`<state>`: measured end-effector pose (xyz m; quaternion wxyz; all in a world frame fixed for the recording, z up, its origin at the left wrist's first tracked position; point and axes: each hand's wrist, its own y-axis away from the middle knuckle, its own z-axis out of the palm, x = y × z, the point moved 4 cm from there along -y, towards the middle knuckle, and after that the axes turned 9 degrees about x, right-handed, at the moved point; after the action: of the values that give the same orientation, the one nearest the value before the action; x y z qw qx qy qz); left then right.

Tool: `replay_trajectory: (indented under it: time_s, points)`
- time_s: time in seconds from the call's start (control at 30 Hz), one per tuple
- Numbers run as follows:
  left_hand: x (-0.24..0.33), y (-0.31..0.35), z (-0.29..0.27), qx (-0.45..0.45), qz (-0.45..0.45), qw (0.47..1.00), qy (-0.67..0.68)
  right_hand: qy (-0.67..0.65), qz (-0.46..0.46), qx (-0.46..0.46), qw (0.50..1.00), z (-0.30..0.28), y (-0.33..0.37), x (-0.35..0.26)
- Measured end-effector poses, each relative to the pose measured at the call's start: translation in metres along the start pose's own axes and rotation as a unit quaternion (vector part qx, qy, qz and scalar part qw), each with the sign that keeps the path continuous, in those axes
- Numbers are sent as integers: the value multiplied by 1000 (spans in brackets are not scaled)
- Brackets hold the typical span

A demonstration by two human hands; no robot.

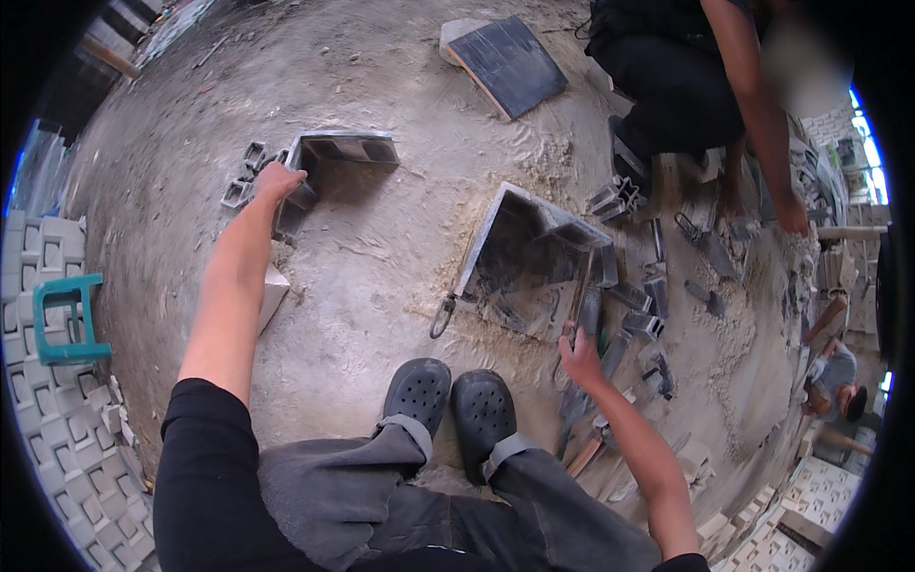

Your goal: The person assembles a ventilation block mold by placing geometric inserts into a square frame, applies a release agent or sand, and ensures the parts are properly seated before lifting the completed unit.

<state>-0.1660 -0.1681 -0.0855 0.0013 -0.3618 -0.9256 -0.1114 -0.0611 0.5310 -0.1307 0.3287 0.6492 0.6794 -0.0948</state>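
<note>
Head view: dirt floor.
Left hand: fingers gripping metal frame, which could tip if tugged.
Right hand: at metal bars; cannot tell whether gripping.

Worn on the head, left one of a side-by-side fisheye pair. Looks down at the ground, upright and unmirrored. Sits above the shoes, near the left hand and right hand. Spreads wide, out to a stool at far left and a co-worker at upper right. Bends straight edges toward the rim.
</note>
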Motion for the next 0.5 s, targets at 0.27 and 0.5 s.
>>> replay_trajectory:
  time_s: [0.27, 0.5]
  points:
    - [13, 23, 20, -154, -54, 980, 114, 27, 6, 2, 1000, -11, -1, 14]
    - [-46, -47, 63, -121, -76, 971, 190, 143, 23, -18, 989, -32, -12, 0]
